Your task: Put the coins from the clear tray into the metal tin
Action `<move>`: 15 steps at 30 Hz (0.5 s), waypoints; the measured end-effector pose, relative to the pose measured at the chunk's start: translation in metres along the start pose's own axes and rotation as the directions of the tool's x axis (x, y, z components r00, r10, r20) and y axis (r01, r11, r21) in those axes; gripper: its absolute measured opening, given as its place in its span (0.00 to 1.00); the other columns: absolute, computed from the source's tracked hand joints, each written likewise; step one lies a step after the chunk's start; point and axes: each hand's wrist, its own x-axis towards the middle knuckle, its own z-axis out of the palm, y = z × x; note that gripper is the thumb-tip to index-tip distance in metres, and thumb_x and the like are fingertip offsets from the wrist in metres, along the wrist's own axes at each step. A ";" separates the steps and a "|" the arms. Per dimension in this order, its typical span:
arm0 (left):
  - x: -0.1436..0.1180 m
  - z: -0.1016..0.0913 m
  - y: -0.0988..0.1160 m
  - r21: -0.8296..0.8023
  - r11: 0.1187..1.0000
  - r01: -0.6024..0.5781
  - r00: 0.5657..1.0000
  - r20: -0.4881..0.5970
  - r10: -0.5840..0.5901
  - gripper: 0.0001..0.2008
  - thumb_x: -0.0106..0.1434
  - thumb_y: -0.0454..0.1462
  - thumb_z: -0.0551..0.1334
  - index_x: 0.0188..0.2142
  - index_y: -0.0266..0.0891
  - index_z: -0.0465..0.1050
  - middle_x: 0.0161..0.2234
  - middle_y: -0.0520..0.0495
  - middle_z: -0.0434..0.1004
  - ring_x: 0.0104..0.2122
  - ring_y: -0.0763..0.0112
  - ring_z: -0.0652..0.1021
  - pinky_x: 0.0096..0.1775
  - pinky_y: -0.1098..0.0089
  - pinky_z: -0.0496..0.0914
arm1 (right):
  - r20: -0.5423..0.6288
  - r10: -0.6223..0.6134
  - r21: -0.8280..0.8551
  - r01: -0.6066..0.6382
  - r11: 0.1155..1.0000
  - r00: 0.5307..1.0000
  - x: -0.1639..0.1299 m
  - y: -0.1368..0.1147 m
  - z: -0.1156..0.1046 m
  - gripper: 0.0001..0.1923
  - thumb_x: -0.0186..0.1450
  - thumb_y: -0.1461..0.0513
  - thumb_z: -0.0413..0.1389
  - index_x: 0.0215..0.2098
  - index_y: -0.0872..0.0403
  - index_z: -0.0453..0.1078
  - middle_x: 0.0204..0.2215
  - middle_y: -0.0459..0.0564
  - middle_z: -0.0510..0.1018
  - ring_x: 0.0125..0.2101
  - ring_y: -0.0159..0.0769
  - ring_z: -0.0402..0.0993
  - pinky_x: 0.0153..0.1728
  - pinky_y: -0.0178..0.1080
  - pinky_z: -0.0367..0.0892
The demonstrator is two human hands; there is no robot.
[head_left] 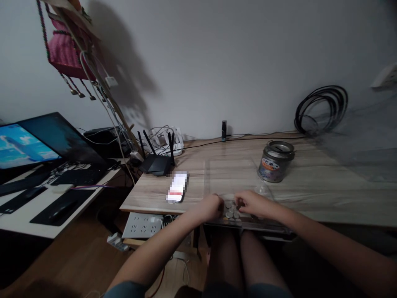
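I see both hands low at the near edge of the pale wood-grain desk (310, 182), meeting over a small heap of round silver coins (231, 210) that lies in a clear shallow plastic tray (229, 176) at that edge. My left hand (212, 208) is curled into a loose fist just left of the coins, touching the pile's side; I cannot tell whether it holds one. My right hand (252, 203) rests on the pile's right side with fingers bent down onto the coins, narrow, though what they pinch is hidden. Behind and to the right stands an open-topped round metal tin with a printed label (275, 161), well apart from the hands. To the left lies a phone with a lit screen (177, 187), and behind it a black router with antennas (156, 159).
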 end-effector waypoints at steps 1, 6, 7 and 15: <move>0.000 0.000 0.000 0.005 1.000 0.010 1.000 0.008 -0.010 0.09 0.52 0.28 0.58 0.32 0.33 0.75 0.32 0.42 0.75 0.29 0.70 0.73 0.33 0.73 0.66 | -0.015 0.022 0.011 -0.021 1.000 1.000 0.001 0.002 0.000 0.13 0.49 0.69 0.52 0.34 0.58 0.70 0.25 0.46 0.73 0.27 0.31 0.66 0.27 0.31 0.57; 0.001 -0.003 0.004 0.091 0.994 0.063 0.997 0.039 -0.066 0.13 0.52 0.29 0.59 0.39 0.33 0.73 0.35 0.39 0.77 0.34 0.65 0.75 0.35 0.72 0.67 | -0.014 0.051 -0.018 -0.052 0.998 0.999 0.013 0.004 -0.003 0.19 0.48 0.69 0.55 0.39 0.58 0.71 0.31 0.49 0.76 0.31 0.33 0.69 0.30 0.31 0.59; 0.001 -0.004 0.005 0.110 0.992 0.069 0.996 0.050 -0.075 0.14 0.52 0.28 0.58 0.39 0.33 0.73 0.35 0.39 0.77 0.35 0.64 0.75 0.35 0.71 0.67 | 0.007 0.052 -0.028 -0.051 0.998 0.999 0.015 0.003 -0.004 0.16 0.48 0.69 0.55 0.36 0.58 0.71 0.31 0.49 0.76 0.32 0.34 0.69 0.30 0.31 0.60; -0.002 -0.011 0.012 0.198 0.978 0.070 0.994 0.066 -0.084 0.09 0.52 0.28 0.59 0.33 0.31 0.75 0.35 0.34 0.77 0.36 0.59 0.76 0.36 0.67 0.68 | 0.055 0.082 -0.120 -0.075 0.990 0.995 0.018 0.003 -0.002 0.08 0.48 0.68 0.55 0.27 0.57 0.71 0.27 0.48 0.76 0.29 0.33 0.68 0.27 0.31 0.57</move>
